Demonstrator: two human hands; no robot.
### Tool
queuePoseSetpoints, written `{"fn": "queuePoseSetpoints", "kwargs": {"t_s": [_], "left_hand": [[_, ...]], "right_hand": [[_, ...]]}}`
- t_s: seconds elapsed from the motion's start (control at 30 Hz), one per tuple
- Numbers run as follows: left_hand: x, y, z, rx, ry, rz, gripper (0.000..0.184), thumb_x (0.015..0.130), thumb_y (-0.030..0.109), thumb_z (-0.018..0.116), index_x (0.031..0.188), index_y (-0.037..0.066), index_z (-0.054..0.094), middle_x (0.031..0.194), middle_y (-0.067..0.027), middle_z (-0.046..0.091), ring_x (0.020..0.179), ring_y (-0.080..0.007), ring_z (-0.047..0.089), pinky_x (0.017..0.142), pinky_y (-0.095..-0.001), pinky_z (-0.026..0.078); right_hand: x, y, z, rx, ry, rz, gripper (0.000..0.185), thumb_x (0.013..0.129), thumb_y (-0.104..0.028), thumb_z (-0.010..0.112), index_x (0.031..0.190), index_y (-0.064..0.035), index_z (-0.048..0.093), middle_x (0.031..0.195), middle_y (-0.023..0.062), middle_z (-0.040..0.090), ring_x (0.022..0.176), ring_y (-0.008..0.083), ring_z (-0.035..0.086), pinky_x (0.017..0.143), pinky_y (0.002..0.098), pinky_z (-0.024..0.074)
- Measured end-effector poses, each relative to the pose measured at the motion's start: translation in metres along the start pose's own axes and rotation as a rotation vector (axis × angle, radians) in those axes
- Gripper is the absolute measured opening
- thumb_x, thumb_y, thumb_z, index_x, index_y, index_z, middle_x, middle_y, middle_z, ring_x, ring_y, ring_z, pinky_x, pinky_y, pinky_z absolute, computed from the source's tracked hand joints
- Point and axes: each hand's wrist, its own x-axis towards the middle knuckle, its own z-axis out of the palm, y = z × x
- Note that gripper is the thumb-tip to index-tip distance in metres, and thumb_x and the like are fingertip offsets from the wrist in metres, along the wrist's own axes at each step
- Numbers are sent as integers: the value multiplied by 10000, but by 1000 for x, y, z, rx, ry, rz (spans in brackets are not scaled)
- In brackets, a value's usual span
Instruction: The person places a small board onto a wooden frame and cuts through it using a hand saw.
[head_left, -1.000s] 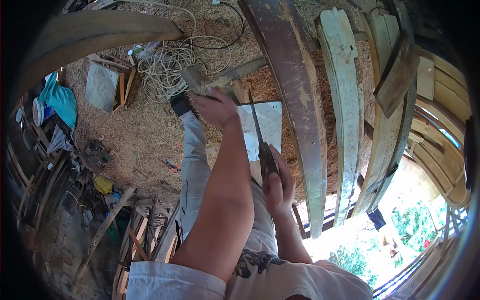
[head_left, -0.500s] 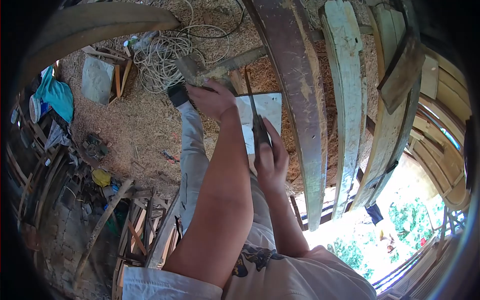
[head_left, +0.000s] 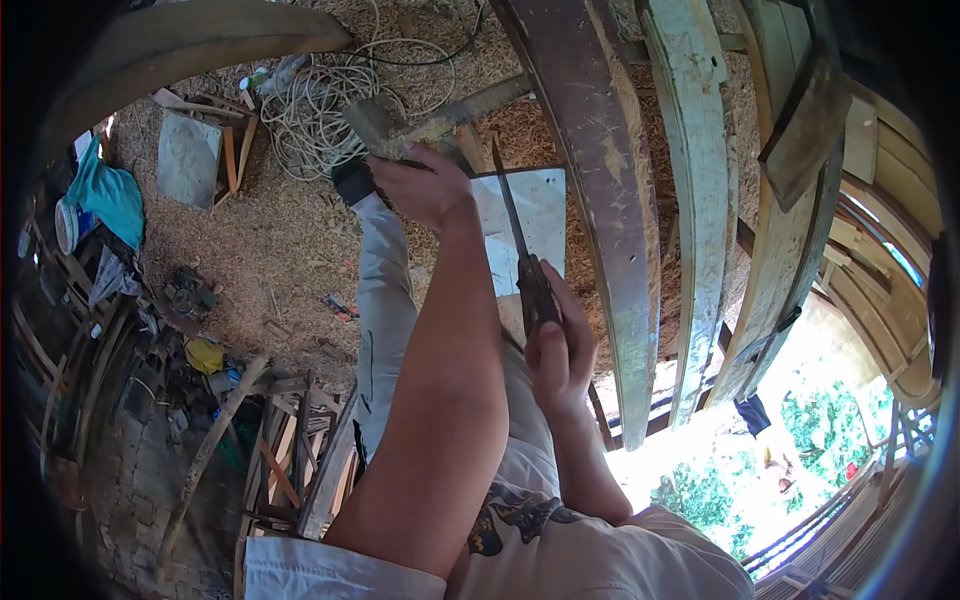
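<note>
Handsaw (head_left: 521, 240), held in the right hand (head_left: 562, 345) out in front of the body, just to the right of the left forearm (head_left: 462, 300). Points away from the body, with the slim blade (head_left: 511, 203) tapering toward a sawdust-strewn timber (head_left: 485, 103) and a short wood piece (head_left: 470, 148). Passes, in this view, across a pale panel (head_left: 545, 225). Impossible to tell from this angle: contact or a gap between blade tip and wood.

Gripped by the dark handle (head_left: 537, 300), with the right-hand fingers curled firmly around it. Laid back-up over the wood near a dark shoe (head_left: 352, 183), apart from the saw: left hand (head_left: 425, 185), with fingers stretched forward. Too hidden underneath to tell a clasp from a flat press.

Probably light enough for one hand, with more weight at the handle than at the tip. Likely stiff near the grip and springier toward the thin point, so prone to bending under a sideways shove. Probably not slippery, barring fine dust on the handle. Best taken by the handle alone, with the wrist in line with the blade; never by the blade, given presumably sharp teeth, too small to make out here.
</note>
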Motion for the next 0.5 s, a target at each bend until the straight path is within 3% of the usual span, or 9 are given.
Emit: {"fn": "queuePoseSetpoints", "kwargs": {"t_s": [0.17,0.23,0.27,0.3,0.37,0.4,0.5], "left_hand": [[1,5,-3,-14,-2,-13,653,1081,449,430,1466,-78,437,1271,-314,595,1106,-508,636,917,-603,520],[0,0,-1,13,16,17,657,1079,451,434,1463,-82,439,1262,-317,596,1100,-511,638,910,-605,523],[-1,0,1,19,12,11,661,1077,453,439,1462,-85,440,1258,-319,597,1098,-514,638,902,-606,523],[-1,-1,1,27,9,3,665,1075,455,444,1460,-88,440,1254,-321,598,1096,-516,638,895,-608,524],[1,-1,2,34,7,0,667,1075,453,444,1461,-91,437,1255,-323,596,1096,-519,638,895,-609,524],[0,1,0,39,4,-3,669,1074,451,444,1462,-94,434,1255,-326,594,1096,-521,637,895,-611,524],[0,9,-8,24,-25,-37,669,1075,446,436,1463,-99,427,1253,-328,592,1099,-520,635,891,-617,524]], "right_hand": [[47,9,20,-24,11,18,557,1002,-93,496,1546,25,504,814,19,582,669,67,494,604,263,413],[16,-12,17,-49,37,67,545,1005,-84,488,1538,25,513,914,73,670,682,65,510,616,248,418],[7,4,9,-44,39,-90,543,1000,-84,497,1532,26,519,1110,155,733,737,91,581,665,265,474],[8,-2,9,-45,35,-85,543,1000,-84,497,1532,26,519,1110,155,733,737,91,581,665,265,474],[18,-20,10,-78,25,110,533,1001,-83,497,1521,26,530,1265,204,721,804,136,643,727,302,522],[36,-13,20,-234,62,-22,511,1003,-82,499,1500,28,550,1231,183,732,823,149,658,746,317,534],[60,-12,34,-245,79,56,489,1010,-82,507,1481,33,563,1213,183,728,846,124,648,750,276,519]]}}
